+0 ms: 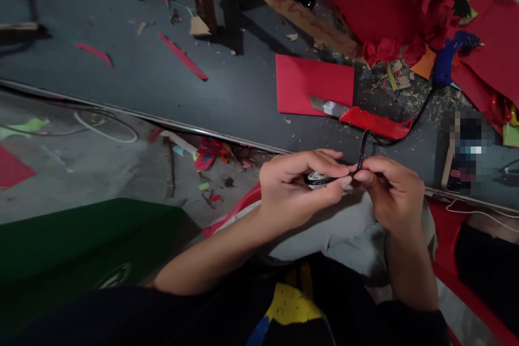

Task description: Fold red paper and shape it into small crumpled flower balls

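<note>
My left hand (298,186) is closed around a small black and white object (320,177), only partly visible between the fingers. My right hand (391,189) pinches a black cable (360,154) where it meets that object. The cable runs up over the dark table top (227,86) toward a blue glue gun (450,57). Both hands hover just in front of the table's near edge, above my lap.
A red paper sheet (314,84) lies on the table beside a red-handled utility knife (357,116). Red crepe material (389,5), paper scraps and a wooden beam (292,8) crowd the far right. A green box (81,248) sits lower left; a white wire (105,130) lies on the floor.
</note>
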Motion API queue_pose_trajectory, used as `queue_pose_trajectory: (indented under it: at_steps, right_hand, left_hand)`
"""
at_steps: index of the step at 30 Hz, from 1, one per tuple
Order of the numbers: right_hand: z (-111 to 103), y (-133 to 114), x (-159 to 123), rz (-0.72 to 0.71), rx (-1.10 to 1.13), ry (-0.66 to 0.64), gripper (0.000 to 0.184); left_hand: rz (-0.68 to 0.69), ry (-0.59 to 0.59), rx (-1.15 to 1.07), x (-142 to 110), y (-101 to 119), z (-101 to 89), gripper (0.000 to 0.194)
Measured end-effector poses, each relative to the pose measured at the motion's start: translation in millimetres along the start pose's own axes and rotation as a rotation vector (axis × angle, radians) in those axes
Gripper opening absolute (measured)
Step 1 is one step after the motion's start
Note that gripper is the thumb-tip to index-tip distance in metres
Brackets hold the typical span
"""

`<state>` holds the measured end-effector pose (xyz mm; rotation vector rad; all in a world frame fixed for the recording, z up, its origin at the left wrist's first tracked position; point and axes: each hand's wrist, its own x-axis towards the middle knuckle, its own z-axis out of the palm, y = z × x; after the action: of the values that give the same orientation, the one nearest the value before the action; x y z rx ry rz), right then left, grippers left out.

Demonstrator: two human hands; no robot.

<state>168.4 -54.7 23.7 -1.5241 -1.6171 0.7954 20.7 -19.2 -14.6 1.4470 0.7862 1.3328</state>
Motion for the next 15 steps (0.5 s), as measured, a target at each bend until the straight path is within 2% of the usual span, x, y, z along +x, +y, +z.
queue_pose_trajectory:
  at_steps: [5, 9, 15]
  right_hand:
    - [-1, 0, -2, -0.004, -0.037, -0.018, 0.008]
    - [-1, -4, -4, 0.037, 0.008, -0.003, 0.013]
    - [2, -12, -8, 0.067, -0.023, 0.198, 0.008]
  left_hand:
    - [-0.069, 0.031, -0.01, 0, 4, -0.2, 0.011]
    - [-0.028, 0.048, -0.04, 1, 5, 2.8, 0.013]
    - [0.1, 0.09, 0.023, -1, 0, 5.7, 0.013]
